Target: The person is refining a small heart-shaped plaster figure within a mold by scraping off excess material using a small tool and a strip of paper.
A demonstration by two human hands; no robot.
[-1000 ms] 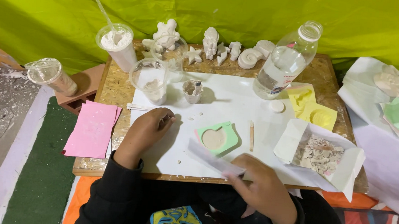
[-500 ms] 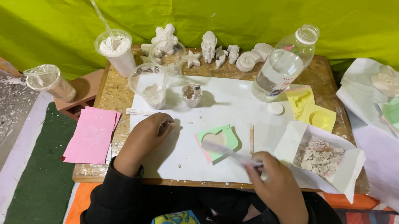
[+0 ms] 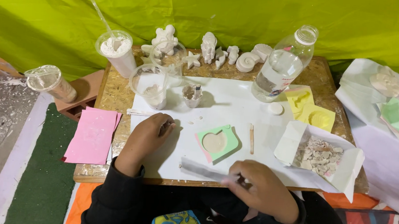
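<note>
Head camera showed the right hand (image 3: 261,192) closed around one flat scraper (image 3: 203,169); the left hand (image 3: 149,134) rested half-curled, empty, beside one filled mould (image 3: 216,142).

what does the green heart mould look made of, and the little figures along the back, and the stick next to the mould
Green heart mould: looks like thin, soft plastic or foam, matte, filled pale. Figures: likely cast plaster, chalky white, unpainted. Stick: apparently bare wood, tan, flat.
</note>
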